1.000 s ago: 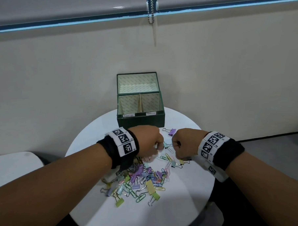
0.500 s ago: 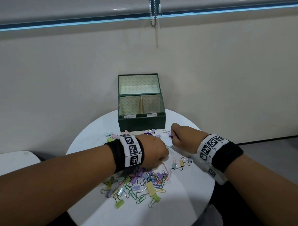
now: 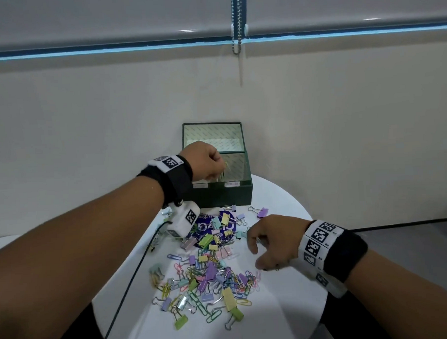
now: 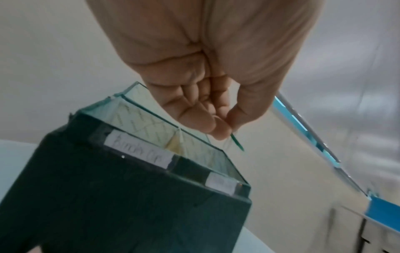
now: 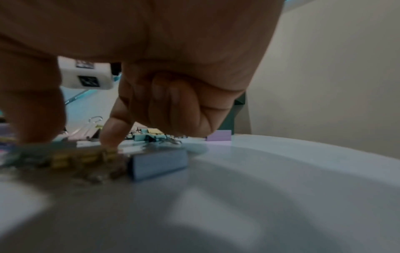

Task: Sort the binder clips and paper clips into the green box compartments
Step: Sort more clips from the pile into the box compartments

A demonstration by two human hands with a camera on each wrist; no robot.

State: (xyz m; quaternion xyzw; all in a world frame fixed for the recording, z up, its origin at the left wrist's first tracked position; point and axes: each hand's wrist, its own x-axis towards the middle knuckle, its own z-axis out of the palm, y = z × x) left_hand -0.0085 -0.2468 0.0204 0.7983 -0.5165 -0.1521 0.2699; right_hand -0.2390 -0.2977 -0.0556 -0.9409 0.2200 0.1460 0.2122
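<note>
The green box (image 3: 223, 195) stands open at the table's far side, with a divider and two paper labels (image 4: 138, 151) on its front compartments. My left hand (image 3: 223, 169) hovers over the box near the divider. Its thumb and forefinger pinch a thin green paper clip (image 4: 237, 143). A pile of pastel binder clips and paper clips (image 3: 209, 277) lies mid-table. My right hand (image 3: 254, 255) is down at the pile's right edge. Its thumb and forefinger (image 5: 110, 135) are spread on the table around clips, the other fingers are curled, and it pinches nothing.
The round white table (image 3: 287, 307) ends close behind the box at a beige wall. A black cable (image 3: 130, 283) hangs from my left wrist across the table's left side. A lone purple binder clip (image 3: 261, 212) and a blue one (image 5: 159, 164) lie near my right hand.
My left hand has lifted off the pile and moved up and forward over the box with a paper clip. My right hand has moved back from near the box toward me, to the pile's right edge.
</note>
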